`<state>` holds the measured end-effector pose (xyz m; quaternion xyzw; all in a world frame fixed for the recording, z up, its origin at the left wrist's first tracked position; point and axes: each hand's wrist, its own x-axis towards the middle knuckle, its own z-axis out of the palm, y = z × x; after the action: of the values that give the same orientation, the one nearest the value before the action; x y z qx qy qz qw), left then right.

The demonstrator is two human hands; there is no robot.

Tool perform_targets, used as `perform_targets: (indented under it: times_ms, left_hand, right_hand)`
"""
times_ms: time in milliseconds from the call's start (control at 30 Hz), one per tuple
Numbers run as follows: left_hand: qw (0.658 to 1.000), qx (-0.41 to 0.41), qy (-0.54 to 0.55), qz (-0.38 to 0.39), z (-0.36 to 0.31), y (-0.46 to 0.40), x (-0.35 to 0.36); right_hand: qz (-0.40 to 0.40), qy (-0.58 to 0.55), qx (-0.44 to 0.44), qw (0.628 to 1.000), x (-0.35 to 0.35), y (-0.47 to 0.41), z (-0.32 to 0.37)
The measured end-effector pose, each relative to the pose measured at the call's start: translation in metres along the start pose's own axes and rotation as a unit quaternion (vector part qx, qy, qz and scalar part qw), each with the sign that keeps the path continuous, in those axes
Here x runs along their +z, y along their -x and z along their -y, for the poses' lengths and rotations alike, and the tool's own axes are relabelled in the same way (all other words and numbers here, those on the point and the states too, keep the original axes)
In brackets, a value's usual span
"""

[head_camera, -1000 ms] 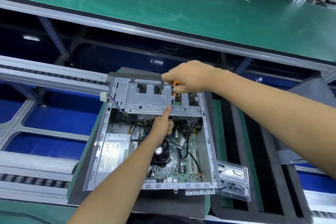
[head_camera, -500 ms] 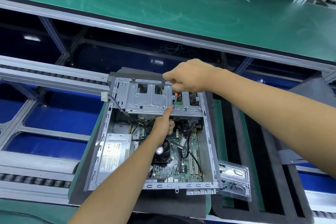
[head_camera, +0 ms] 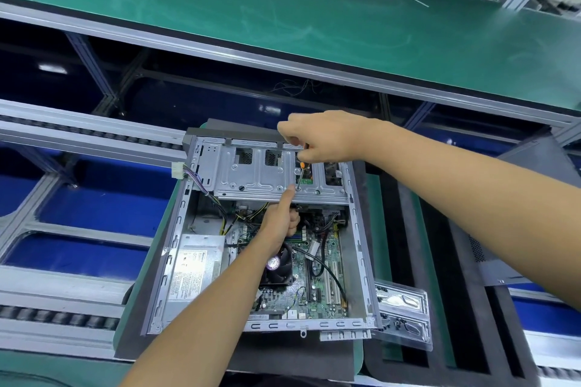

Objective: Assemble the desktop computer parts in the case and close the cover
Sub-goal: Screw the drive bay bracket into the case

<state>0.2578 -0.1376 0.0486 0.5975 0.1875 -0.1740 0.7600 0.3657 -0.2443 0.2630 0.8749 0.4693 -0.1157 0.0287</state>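
An open computer case (head_camera: 176,248) lies flat on a dark pad. A silver drive cage (head_camera: 251,176) spans its far end. Below it sit the green motherboard (head_camera: 320,289), a black CPU fan (head_camera: 279,264) and a grey power supply (head_camera: 195,267). My right hand (head_camera: 323,138) grips a small screwdriver (head_camera: 301,172) with an orange collar, its tip down on the cage's front edge. My left hand (head_camera: 279,220) reaches up from inside the case, its index finger straight and touching the cage right beside the tip, the other fingers curled.
A clear plastic bag (head_camera: 405,311) with small parts lies at the case's near right corner. A grey cover panel (head_camera: 534,223) lies further right, partly behind my right arm. A green bench top (head_camera: 283,16) runs across the back. Roller rails (head_camera: 63,132) flank the left.
My right hand has shifted slightly on the screwdriver, showing more of the shaft and orange collar. My left index finger stays at the same spot on the cage.
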Motion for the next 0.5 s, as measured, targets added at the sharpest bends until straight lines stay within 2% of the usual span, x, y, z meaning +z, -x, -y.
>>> perform_targets:
  times_ms: [133,200,300,367,500]
  left_hand:
    - [1.0,0.001,0.004,0.003,0.0003,0.0001,-0.0015]
    - [1.0,0.002,0.001,0.006,0.0012,-0.001,-0.0016]
    - [1.0,0.002,0.001,0.008,0.0012,-0.0008,-0.0018]
    - [1.0,0.005,0.0,0.011,0.0014,-0.0009,-0.0018]
    - [1.0,0.004,0.003,0.012,0.0029,-0.0023,-0.0025]
  right_hand:
    - [0.038,-0.111,-0.004,0.993,-0.0055,0.0028,0.0008]
    - [0.025,-0.083,-0.012,0.996,-0.0062,0.0025,0.0007]
    - [0.013,0.024,-0.02,0.999,-0.0058,0.0,0.0004]
    - [0.018,0.041,-0.021,0.999,-0.0037,-0.0005,-0.0006]
    - [0.037,-0.106,-0.017,0.994,-0.0057,0.0013,0.005]
